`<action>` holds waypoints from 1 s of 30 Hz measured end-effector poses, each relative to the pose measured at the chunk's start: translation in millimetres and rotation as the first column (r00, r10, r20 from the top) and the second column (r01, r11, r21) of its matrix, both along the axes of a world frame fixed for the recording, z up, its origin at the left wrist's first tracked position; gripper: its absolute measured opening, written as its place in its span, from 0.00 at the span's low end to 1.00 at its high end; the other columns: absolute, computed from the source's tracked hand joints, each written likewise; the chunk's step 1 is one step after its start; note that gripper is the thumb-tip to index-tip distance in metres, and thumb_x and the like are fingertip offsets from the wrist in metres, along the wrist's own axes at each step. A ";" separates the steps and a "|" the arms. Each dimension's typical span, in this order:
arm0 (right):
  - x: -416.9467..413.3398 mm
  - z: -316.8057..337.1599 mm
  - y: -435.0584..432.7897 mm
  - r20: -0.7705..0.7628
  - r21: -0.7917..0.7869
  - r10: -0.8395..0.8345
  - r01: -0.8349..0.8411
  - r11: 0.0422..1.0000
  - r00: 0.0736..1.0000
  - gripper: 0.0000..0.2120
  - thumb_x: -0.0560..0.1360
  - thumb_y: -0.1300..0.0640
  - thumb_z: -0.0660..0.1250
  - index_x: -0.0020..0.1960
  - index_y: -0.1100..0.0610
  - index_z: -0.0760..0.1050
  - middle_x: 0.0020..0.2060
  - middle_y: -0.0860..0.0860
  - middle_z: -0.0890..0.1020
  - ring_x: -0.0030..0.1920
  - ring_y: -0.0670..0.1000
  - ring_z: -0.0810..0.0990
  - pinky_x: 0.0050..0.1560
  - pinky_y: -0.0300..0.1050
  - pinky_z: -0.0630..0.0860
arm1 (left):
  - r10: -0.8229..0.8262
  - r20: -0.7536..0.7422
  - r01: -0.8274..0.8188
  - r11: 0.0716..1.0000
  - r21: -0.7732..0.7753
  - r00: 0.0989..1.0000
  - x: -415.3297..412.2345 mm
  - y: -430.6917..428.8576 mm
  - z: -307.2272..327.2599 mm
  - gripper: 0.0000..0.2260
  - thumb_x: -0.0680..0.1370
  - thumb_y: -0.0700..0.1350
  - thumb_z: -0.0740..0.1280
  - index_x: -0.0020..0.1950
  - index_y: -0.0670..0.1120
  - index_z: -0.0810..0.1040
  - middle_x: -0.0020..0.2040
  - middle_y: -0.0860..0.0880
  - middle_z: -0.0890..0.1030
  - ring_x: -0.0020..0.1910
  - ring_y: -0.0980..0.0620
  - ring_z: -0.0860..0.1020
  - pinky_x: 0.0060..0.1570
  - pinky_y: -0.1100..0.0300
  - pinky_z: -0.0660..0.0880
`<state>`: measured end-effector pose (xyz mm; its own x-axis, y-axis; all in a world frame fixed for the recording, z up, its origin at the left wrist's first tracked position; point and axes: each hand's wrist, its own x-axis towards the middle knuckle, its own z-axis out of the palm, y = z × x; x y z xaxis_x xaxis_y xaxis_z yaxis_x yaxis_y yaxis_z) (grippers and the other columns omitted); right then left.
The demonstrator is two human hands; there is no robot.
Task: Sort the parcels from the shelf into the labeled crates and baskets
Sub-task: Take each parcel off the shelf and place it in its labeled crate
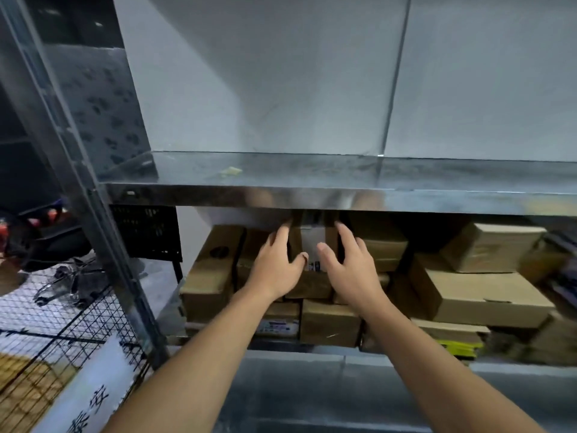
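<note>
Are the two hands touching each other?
Apart. The head view shows the left hand and right hand with a strip of the parcel visible between their thumbs.

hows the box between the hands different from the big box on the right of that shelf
The labelled box stands narrow face forward with a white label; the big box lies wide, no label showing. The left hand and right hand flank the labelled box; the big box is untouched and carries a smaller box. Both are brown cardboard on the lower shelf.
</note>
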<state>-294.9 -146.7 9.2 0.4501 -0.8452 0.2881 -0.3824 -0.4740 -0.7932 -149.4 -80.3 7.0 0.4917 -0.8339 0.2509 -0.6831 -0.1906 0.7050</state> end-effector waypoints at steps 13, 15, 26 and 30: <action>6.3 -13.9 5.5 0.396 0.269 -0.004 -0.112 0.957 0.918 0.20 0.80 0.37 0.61 0.71 0.33 0.67 0.67 0.45 0.71 0.62 0.43 0.72 0.68 0.56 0.74 | -0.217 -0.426 -0.012 0.881 -0.474 0.878 -17.2 39.2 -18.2 0.16 0.80 0.52 0.62 0.67 0.56 0.76 0.65 0.51 0.79 0.66 0.51 0.77 0.65 0.43 0.74; -0.5 -19.8 17.6 0.467 0.288 0.011 -0.165 0.943 0.884 0.16 0.80 0.38 0.62 0.67 0.31 0.71 0.67 0.45 0.72 0.64 0.46 0.74 0.64 0.57 0.78 | -0.089 -0.415 -0.128 0.875 -0.468 0.906 -18.9 43.9 -23.8 0.12 0.82 0.50 0.62 0.63 0.62 0.78 0.62 0.55 0.79 0.63 0.54 0.77 0.61 0.45 0.77; -28.5 -44.9 54.1 0.579 0.330 0.057 -0.298 0.896 0.813 0.12 0.83 0.51 0.62 0.61 0.37 0.78 0.54 0.32 0.79 0.59 0.42 0.80 0.54 0.56 0.83 | -0.085 -0.746 -0.220 0.928 -0.300 0.660 -32.6 71.3 -50.3 0.20 0.73 0.57 0.68 0.63 0.70 0.70 0.65 0.54 0.77 0.65 0.52 0.76 0.64 0.46 0.75; -32.7 -46.4 54.5 0.320 0.228 0.075 -0.154 0.961 0.944 0.16 0.79 0.37 0.62 0.61 0.44 0.76 0.63 0.42 0.75 0.60 0.41 0.76 0.52 0.40 0.80 | -0.045 -0.644 -0.250 0.899 -0.359 0.764 -36.9 79.8 -58.6 0.28 0.71 0.56 0.71 0.71 0.61 0.69 0.65 0.57 0.77 0.65 0.55 0.76 0.63 0.52 0.75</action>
